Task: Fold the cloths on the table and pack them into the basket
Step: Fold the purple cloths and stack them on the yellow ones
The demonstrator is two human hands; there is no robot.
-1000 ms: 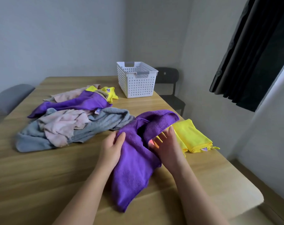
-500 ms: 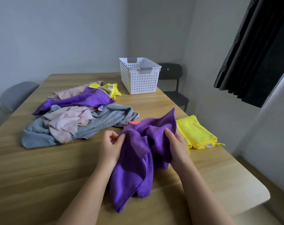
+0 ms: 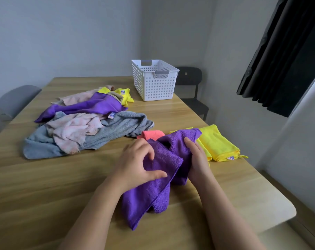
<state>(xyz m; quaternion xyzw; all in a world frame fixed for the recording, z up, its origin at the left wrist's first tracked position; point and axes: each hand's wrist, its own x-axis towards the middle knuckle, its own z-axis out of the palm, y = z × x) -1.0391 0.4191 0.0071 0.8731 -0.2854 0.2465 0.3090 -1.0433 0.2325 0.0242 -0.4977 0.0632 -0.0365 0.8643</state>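
A crumpled purple cloth (image 3: 153,195) lies on the wooden table (image 3: 44,186) in front of me. My left hand (image 3: 136,165) grips its upper left part between curled fingers and thumb. My right hand (image 3: 195,159) holds its bunched right side. Two folded yellow cloths (image 3: 218,145) lie just right of my right hand. A folded coral cloth (image 3: 152,135) peeks out behind the purple one. The white perforated basket (image 3: 154,87) stands at the far side of the table, and I see nothing inside it.
A loose pile sits at the left: a grey towel (image 3: 117,129), a pink cloth (image 3: 75,129), another purple cloth (image 3: 91,107) and a yellow one (image 3: 125,94). A black chair (image 3: 191,82) stands behind the basket, a grey chair (image 3: 14,100) at far left. The table's right edge (image 3: 272,204) is close.
The purple cloth was lifted and bunched between both hands, then lowered flatter onto the table. My left hand slid over its top. The coral cloth behind it came into view.
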